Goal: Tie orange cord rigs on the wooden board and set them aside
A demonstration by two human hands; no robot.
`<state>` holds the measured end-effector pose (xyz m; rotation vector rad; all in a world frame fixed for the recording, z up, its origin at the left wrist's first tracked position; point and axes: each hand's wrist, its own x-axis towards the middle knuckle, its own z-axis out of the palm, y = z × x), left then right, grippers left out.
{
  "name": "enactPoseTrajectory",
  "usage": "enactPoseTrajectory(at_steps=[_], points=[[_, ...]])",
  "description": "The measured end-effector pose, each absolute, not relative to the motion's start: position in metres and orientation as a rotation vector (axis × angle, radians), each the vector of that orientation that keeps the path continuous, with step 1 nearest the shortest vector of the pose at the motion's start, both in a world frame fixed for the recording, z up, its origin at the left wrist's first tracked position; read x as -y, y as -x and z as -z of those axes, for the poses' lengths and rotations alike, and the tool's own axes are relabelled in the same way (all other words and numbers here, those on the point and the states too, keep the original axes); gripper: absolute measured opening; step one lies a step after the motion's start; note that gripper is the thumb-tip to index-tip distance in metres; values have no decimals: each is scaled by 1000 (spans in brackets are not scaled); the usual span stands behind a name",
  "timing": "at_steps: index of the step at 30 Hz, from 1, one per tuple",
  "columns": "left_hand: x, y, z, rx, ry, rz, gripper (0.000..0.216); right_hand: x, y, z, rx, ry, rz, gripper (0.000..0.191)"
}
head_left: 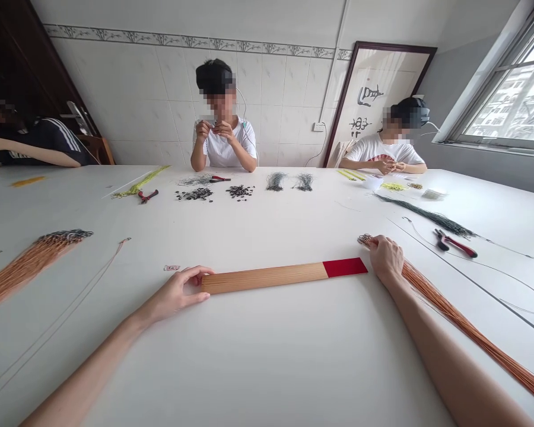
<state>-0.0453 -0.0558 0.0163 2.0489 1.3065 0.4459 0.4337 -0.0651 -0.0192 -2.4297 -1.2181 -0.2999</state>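
"What does the left hand (pixel 173 295) do?"

"Its fingers and thumb pinch the end of a flat wooden strip (pixel 262 279) on the white table (pixel 267 367)."

"Is the strip heavy?"

"It looks light and stiff. Hold the plain wood, not the red end (pixel 345 267)."

"And the right hand (pixel 385 257)?"

"Its fingers sit close together on thin orange wires (pixel 454 314), just beside the strip. I cannot tell if they grip."
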Motion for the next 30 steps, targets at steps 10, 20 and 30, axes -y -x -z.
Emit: enactPoseTrajectory(at_steps=[10, 20, 30], points=[[56, 44, -16, -1308, -2061, -439, 37, 62, -439, 24, 1277, 2292, 280, 20], [53, 47, -13, -1355, -2092, -423, 37, 58, -444, 27, 1311, 2244, 271, 19], [54, 46, -14, -1345, -2099, -413, 37, 56, -446, 28, 1364, 2216, 246, 19]])
